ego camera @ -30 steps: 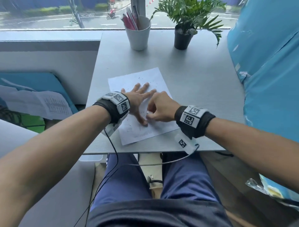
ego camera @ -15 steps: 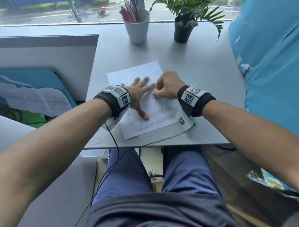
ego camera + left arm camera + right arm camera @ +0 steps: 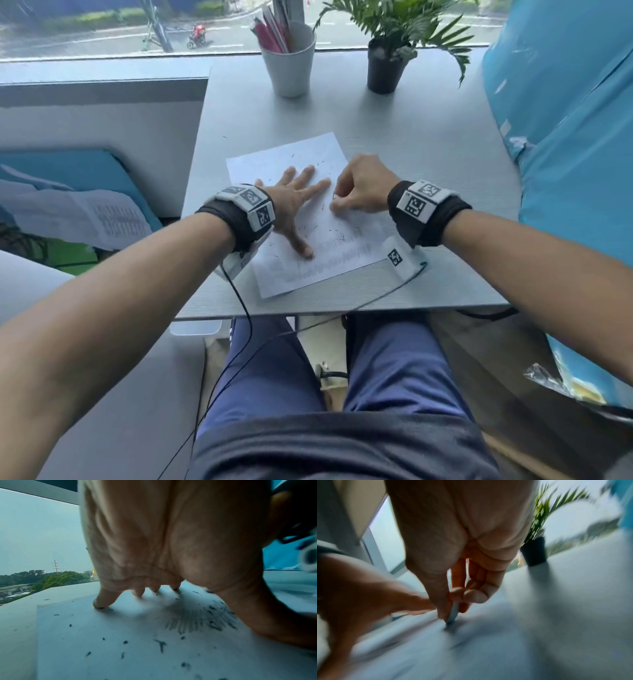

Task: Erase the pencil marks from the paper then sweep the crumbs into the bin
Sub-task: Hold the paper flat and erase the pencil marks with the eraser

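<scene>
Mid-erase: left hand flat, fingers spread, pinning paper; right hand pinches eraser. Pencil marks remain, crumbs unswept, bin unseen.

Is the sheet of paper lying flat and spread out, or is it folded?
Spread flat. The paper lies unfolded on the table, all four edges showing, with the left hand pressing it down.

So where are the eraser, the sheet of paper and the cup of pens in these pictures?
eraser (image 3: 453,613): right wrist view, its side below the pinching fingertips.
paper (image 3: 274,164): head view, bare far-left corner area.
cup of pens (image 3: 290,72): head view, the cup's white front wall.
</scene>
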Motion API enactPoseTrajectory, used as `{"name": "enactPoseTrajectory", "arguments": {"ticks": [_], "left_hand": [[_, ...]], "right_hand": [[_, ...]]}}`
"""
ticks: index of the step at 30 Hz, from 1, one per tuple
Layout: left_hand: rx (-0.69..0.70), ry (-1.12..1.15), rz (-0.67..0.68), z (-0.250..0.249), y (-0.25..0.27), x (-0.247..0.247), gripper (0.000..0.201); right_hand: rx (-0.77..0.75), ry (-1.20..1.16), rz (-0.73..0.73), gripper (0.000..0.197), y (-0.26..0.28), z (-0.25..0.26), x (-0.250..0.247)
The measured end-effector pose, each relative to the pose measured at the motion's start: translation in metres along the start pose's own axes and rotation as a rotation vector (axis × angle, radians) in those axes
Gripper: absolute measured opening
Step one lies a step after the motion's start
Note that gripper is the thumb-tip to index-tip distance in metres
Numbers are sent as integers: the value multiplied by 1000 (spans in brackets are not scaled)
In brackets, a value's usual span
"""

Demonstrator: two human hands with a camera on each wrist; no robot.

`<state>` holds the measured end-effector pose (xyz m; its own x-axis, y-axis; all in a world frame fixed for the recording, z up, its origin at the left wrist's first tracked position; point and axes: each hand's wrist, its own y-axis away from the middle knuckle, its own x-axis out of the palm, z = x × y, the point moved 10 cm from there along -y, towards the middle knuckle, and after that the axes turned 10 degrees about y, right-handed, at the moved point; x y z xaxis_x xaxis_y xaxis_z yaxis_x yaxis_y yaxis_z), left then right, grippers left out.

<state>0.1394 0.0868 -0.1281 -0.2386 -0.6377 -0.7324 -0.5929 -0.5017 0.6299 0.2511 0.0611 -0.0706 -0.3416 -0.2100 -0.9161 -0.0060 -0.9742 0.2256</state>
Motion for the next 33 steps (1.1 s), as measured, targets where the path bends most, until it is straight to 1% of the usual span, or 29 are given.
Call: {"name": "enactPoseTrajectory", "arguments": {"ticks": [2, 4, 7, 9, 12, 15, 16, 18, 19, 20, 21, 23, 24, 25, 27, 28, 29, 31, 32, 33], "left_hand": [[7, 15, 1, -1, 0, 1, 152], [9, 23, 5, 1, 2, 1, 152], [10, 20, 6, 0, 2, 0, 151], [12, 20, -29, -9, 2, -4, 149], [41, 95, -112, -25, -2, -5, 150], [76, 150, -146, -28, -2, -1, 151], [81, 147, -144, -27, -2, 0, 151], [75, 126, -121, -26, -3, 1, 152], [67, 120, -104, -26, -4, 2, 152], [59, 116, -94, -26, -5, 2, 152], [55, 115, -90, -26, -5, 3, 152], [57, 120, -88, -25, -5, 3, 151], [54, 123, -90, -25, -6, 3, 150], [49, 121, -87, -25, -5, 3, 149], [35, 108, -64, -27, -6, 4, 150], [30, 98, -58, -26, -7, 4, 150], [31, 97, -57, -26, -7, 4, 150], [45, 120, -60, -25, -7, 4, 148], [45, 125, -64, -24, -8, 4, 149], [39, 126, -61, -23, -7, 5, 149]], "right_hand": [[58, -9, -60, 14, -9, -18, -14], [22, 19, -47, 15, -13, -13, -10], [36, 37, -38, 15, -14, -13, -8], [42, 36, -40, 15, -15, -13, -9], [25, 55, -28, 15, -15, -9, -9], [30, 41, -66, 13, -12, -8, -11], [21, 39, -77, 18, -7, -3, -8], [-65, 37, -46, 37, 7, 18, 9], [-109, 23, -11, 40, 12, 26, 17], [-114, 19, 25, 41, 12, 26, 19], [-87, 25, 33, 38, 6, 18, 14], [-3, 32, -44, 27, -6, 0, -8], [13, 35, -82, 25, -8, -3, -13], [8, 34, -84, 24, -5, 3, -9], [-88, 42, 3, 22, 9, 28, 17], [-130, 40, 58, 20, 13, 33, 28], [-131, 56, 82, 19, 12, 30, 28], [-41, 37, -15, 19, -6, 4, 3], [-13, 31, -84, 19, -11, -4, -9], [-8, 36, -119, 18, -10, -5, -10]]}}
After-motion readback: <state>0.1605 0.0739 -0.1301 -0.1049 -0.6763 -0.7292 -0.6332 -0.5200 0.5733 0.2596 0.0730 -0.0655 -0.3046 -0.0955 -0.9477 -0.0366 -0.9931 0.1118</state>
